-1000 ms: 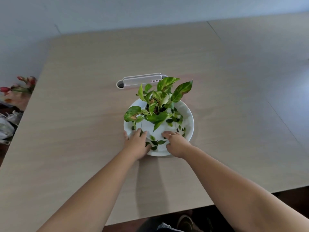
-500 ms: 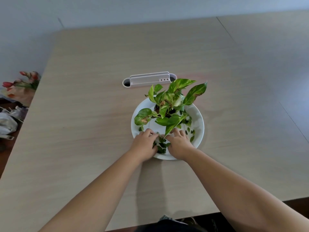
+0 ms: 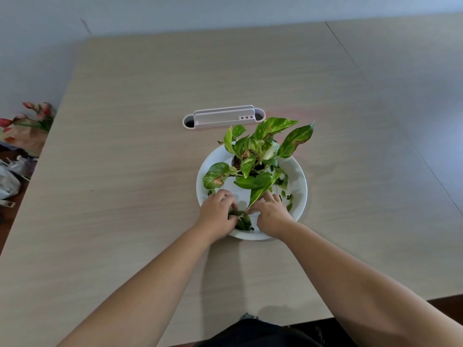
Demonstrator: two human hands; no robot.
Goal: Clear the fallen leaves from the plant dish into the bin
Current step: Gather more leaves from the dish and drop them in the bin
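Observation:
A white round plant dish [image 3: 297, 171] sits mid-table with a green and yellow potted plant [image 3: 260, 151] standing in it. Small dark fallen leaves [image 3: 241, 220] lie heaped at the dish's near rim, and a few more fallen leaves [image 3: 286, 196] are scattered on its right side. My left hand [image 3: 218, 214] has its fingers curled over the heap from the left. My right hand [image 3: 271, 212] rests in the dish on the heap's right, fingers bent toward it. The plant's lowest leaf hangs between the two hands. No bin is in view.
A white desk organiser [image 3: 223, 117] sits in a table slot just behind the dish. The wooden table [image 3: 125, 171] stretches wide to all sides. Off its left edge are a flower bouquet [image 3: 30, 126] and plastic bags [image 3: 10, 179].
Both hands have come together at the near rim, sweeping the loose leaves into one heap between them. The left fingers have curled over the heap.

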